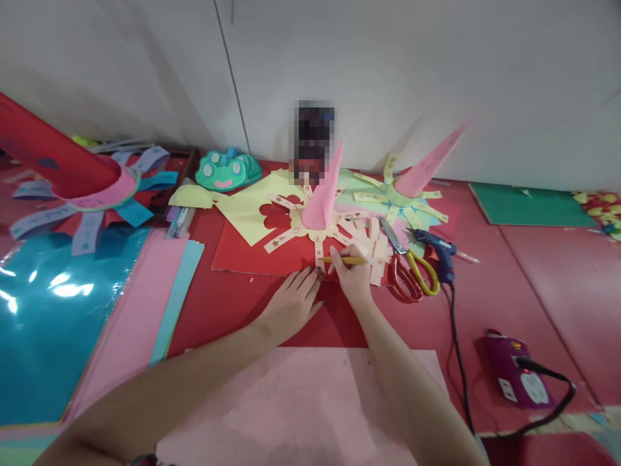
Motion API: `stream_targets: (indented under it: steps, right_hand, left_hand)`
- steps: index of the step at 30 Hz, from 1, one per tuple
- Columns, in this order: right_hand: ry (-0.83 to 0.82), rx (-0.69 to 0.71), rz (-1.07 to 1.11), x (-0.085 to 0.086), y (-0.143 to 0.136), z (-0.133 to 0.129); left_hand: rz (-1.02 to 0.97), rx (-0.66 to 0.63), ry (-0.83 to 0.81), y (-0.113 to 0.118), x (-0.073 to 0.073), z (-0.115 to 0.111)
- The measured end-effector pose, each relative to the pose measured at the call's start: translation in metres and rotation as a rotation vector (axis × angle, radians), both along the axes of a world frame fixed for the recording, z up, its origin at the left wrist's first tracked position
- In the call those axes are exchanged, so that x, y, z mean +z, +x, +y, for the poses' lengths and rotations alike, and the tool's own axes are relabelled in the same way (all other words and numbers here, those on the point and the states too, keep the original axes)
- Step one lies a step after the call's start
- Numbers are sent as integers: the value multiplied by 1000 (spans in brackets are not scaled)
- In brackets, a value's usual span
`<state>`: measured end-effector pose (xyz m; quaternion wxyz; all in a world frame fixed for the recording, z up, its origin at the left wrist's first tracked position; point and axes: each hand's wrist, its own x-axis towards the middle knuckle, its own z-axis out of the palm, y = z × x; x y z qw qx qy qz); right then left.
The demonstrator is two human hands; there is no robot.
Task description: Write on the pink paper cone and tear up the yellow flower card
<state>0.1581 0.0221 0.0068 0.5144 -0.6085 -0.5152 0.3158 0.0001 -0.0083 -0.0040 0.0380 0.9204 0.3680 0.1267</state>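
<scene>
A pink paper cone (pixel 324 206) stands on a cream scalloped base, with pale paper strips fanned out around it, some bearing letters and stars. My right hand (pixel 353 277) grips a yellow pen (pixel 347 260), its tip at the lettered strip (pixel 319 248) that points toward me. Fingers outstretched, my left hand (pixel 295 294) lies flat beside that strip's near end, its fingertips close to or touching the paper. Under the craft are a red sheet (pixel 242 249) and a yellow sheet (pixel 245 217). Loose cream strips (pixel 376 249) lie right of the pen.
Scissors (pixel 414 275) with red and yellow handles and a blue glue gun (pixel 439 252) lie to the right; its cord runs toward a purple power box (pixel 517 372). Another cone craft (pixel 427 168) stands behind. A red-tube craft (pixel 87 175) and stacked sheets (pixel 63 310) occupy the left.
</scene>
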Motion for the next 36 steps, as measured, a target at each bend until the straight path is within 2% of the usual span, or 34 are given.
stream_targets:
  steps: [10, 18, 27, 36]
  right_hand:
    - [-8, 20, -39, -2, -1, -1]
    - [45, -59, -42, -3, 0, 0]
    - [21, -66, -74, -3, 1, -1]
    - [-19, 5, -59, -1, -2, -3]
  left_hand:
    - [-3, -6, 23, 1, 2, 1]
    - [40, -15, 64, 0, 5, 2]
    - [30, -17, 47, 0, 3, 2]
    - [22, -7, 70, 1, 3, 1]
